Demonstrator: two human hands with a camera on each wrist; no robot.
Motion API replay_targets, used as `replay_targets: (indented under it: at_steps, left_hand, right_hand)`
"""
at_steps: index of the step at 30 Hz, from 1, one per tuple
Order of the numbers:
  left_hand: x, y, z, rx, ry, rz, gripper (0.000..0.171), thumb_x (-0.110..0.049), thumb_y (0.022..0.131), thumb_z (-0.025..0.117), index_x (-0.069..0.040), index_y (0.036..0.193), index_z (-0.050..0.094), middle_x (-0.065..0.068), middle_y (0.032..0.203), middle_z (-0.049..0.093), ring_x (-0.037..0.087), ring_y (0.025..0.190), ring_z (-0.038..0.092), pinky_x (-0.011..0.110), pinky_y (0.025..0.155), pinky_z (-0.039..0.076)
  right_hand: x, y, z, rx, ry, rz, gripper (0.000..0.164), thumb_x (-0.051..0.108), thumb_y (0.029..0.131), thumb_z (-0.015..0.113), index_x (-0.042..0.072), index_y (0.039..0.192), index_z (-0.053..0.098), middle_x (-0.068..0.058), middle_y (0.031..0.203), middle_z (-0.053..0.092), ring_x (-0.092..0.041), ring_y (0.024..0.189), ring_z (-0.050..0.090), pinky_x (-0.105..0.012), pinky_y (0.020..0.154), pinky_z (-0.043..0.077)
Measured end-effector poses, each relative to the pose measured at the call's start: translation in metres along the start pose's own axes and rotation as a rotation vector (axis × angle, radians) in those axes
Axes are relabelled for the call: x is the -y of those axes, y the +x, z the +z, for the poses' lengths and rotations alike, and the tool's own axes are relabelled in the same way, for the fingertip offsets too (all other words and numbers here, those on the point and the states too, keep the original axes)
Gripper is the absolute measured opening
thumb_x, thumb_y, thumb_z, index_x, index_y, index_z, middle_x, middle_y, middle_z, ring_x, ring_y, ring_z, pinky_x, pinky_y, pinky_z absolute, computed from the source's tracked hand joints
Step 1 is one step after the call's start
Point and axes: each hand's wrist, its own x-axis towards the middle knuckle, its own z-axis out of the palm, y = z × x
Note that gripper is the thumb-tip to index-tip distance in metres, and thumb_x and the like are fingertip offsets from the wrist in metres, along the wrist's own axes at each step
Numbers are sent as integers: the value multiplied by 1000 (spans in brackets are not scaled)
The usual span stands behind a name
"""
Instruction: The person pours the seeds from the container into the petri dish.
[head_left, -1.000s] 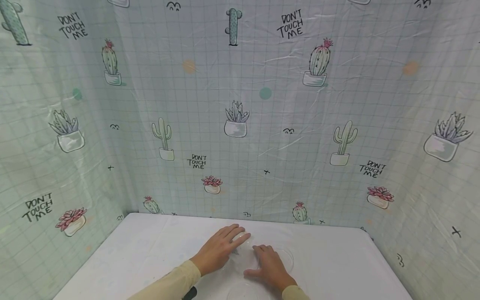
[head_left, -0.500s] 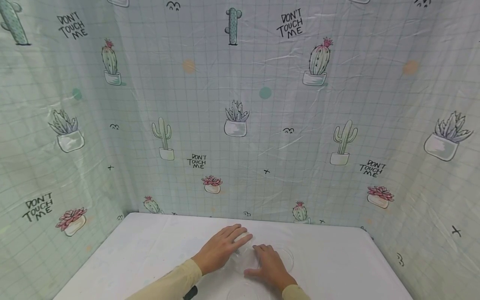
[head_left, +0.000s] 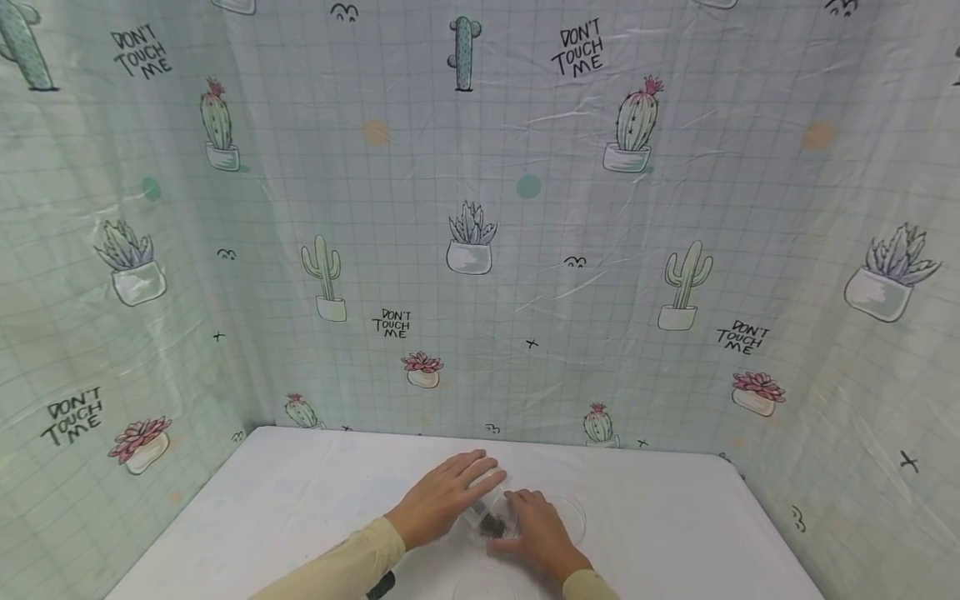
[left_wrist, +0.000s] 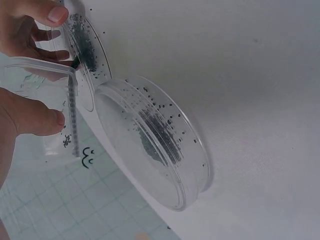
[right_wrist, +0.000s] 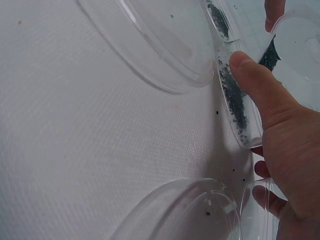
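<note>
My left hand (head_left: 442, 500) grips a clear plastic container (left_wrist: 42, 82), its thumb pressed along the wall. The container is tipped, and small dark grains gather at its corner in the right wrist view. Just below, my right hand (head_left: 536, 533) holds a shallow clear dish (right_wrist: 232, 100) at its side, thumb at the rim. A heap of dark grains (head_left: 491, 525) lies in that dish, between the two hands. Another round dish (left_wrist: 155, 140) with dark grains stands beside it in the left wrist view, grains scattered around the heap.
Clear round lids or dishes lie to the right (head_left: 576, 518) and in front (head_left: 486, 585) of the hands. A black object (head_left: 381, 586) shows by the left sleeve. A few stray grains dot the white table (head_left: 660, 533). A patterned curtain (head_left: 480, 292) encloses the back and sides.
Dark grains now show heaped in the dish between the hands, where earlier it looked pale. Both hands stay nearly in place, the left shifting very slightly right.
</note>
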Motion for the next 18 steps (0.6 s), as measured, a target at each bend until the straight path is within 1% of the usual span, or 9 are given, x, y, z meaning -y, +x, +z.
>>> replay_targets:
  at_steps: [5,9,12,18]
  left_hand:
    - [0,0,-1,5,-5,-8,79,-12,73,73,-24,141,34,-2,139,43,20,132,38,34,109,37]
    - [-1,-1,-1,-1,-17,-31,78,-11,73,72,-24,140,35,-2,139,43,19,132,38,35,109,36]
    - [-1,-2,-1,6,-48,-73,80,-8,72,72,-23,140,35,-2,140,42,20,132,38,36,109,36]
    - [-2,-6,-1,44,-112,-193,90,-6,66,73,-25,142,30,-2,140,41,19,133,35,39,109,36]
  right_hand:
    - [0,0,2,-8,-4,-5,91,71,56,66,10,122,55,-6,116,58,-24,104,52,-46,89,47]
    - [0,0,2,-3,3,0,91,72,56,66,11,122,54,-6,117,58,-24,105,52,-47,90,47]
    - [0,0,2,2,8,9,92,71,55,66,11,123,54,-6,116,58,-25,105,52,-47,90,47]
    - [1,0,2,1,-5,15,93,72,55,66,10,123,54,-6,115,59,-24,103,52,-46,89,47]
